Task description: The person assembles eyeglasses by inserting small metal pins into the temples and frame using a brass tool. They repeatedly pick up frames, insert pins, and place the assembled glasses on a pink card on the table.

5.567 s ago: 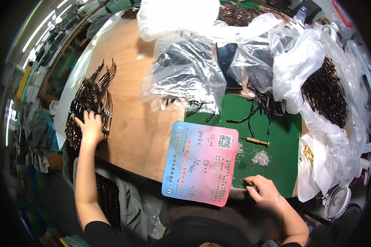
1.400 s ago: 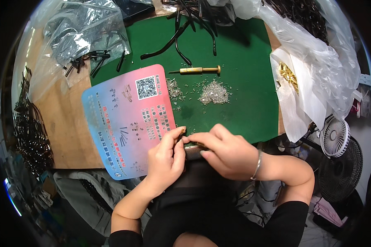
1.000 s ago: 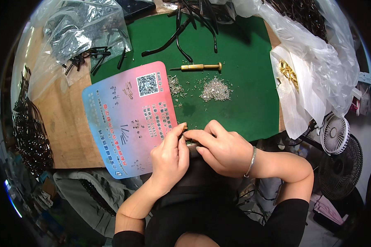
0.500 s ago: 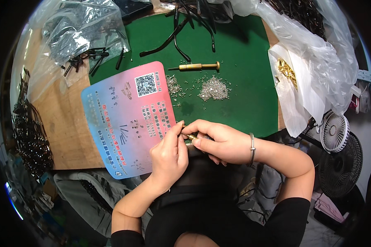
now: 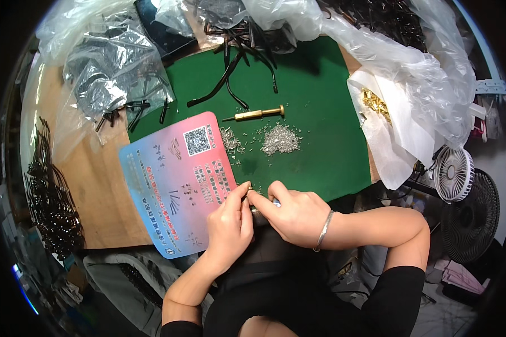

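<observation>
Both my hands meet at the near edge of the green mat (image 5: 326,168). My left hand (image 5: 229,224) is closed, thumb and forefinger pinching a tiny piece too small to make out. Touching its fingertips, my right hand (image 5: 301,218) is closed too; a bit of blue and metal shows at its fingers, but what it grips is mostly hidden. Beyond them lie a brass screwdriver (image 5: 254,114), a heap of tiny silver screws (image 5: 280,140) and a smaller pile of silver pins (image 5: 229,140). A pink and blue printed card (image 5: 180,168) lies beside my left hand.
Black glasses temples (image 5: 230,78) lie at the mat's far side. Clear plastic bags (image 5: 115,67) cover the far left. Brass parts (image 5: 376,105) rest on white paper (image 5: 376,151) at right, near a white fan (image 5: 454,173). Dark bundled parts (image 5: 53,208) lie at the left edge.
The brass-coloured tool that showed in my right hand is now out of sight. My right fingers have turned and closed in against my left fingertips. The whole view has shifted slightly.
</observation>
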Available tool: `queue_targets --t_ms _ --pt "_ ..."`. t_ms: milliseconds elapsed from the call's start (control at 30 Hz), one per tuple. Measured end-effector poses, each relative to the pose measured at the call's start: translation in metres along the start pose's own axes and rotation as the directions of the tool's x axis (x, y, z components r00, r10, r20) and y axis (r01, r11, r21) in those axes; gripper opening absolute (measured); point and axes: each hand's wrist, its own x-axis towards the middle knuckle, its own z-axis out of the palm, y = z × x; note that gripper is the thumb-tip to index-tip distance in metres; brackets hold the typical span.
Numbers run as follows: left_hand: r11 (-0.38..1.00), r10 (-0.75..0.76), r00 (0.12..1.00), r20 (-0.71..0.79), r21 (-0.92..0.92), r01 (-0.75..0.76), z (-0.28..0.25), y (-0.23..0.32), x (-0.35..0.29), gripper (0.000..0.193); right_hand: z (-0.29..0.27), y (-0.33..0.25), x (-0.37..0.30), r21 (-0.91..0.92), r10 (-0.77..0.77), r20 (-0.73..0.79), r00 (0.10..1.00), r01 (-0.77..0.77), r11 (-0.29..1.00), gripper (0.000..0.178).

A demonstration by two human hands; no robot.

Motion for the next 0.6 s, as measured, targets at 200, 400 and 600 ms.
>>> queue_targets --t_ms 200,400,600 --pt "0.997 0.019 0.993 -0.117 -0.07 -0.027 -0.011 0.008 0.032 0.029 -0.021 0.016 -0.011 0.095 0.067 -0.154 0.986 -0.052 0.994 0.038" --pt "0.843 0.33 0.929 -0.167 0.495 -0.21 -0.012 0.005 0.175 0.025 -0.008 0.045 -0.015 0.245 0.054 -0.117 0.992 -0.024 0.969 0.034" --pt "0.718 0.316 0.949 0.004 0.653 -0.242 -0.009 -0.013 0.192 0.027 -0.014 0.055 -0.021 0.385 0.052 -0.097 0.994 -0.01 0.923 0.032"
